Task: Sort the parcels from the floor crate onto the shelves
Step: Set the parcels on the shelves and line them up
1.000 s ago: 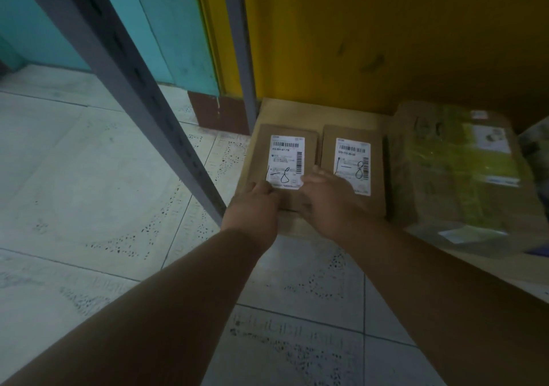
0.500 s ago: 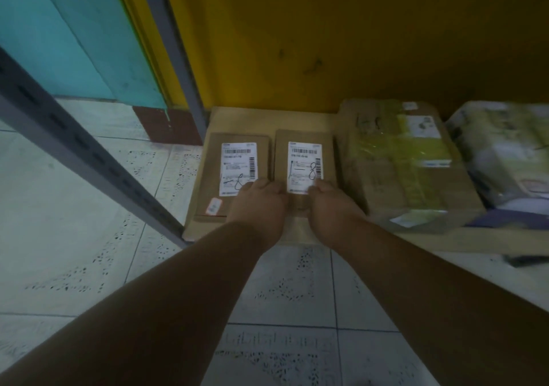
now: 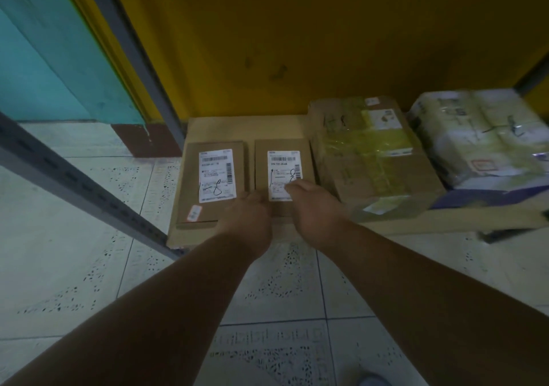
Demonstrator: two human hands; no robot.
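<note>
Two flat brown parcels, the left parcel [image 3: 212, 183] and right parcel [image 3: 282, 175], each white-labelled, are laid side by side just beyond the hands [image 3: 315, 213].

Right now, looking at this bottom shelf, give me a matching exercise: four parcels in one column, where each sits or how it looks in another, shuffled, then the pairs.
Column one:
1. left flat parcel
2. right flat parcel
3. taped cardboard box
4. white wrapped bundle

Column two:
A. farthest right on the shelf
B. yellow-green tape across the top
C. small red sticker near its front corner
D. right hand rests on its label

Pairs: 1-C, 2-D, 3-B, 4-A
</note>
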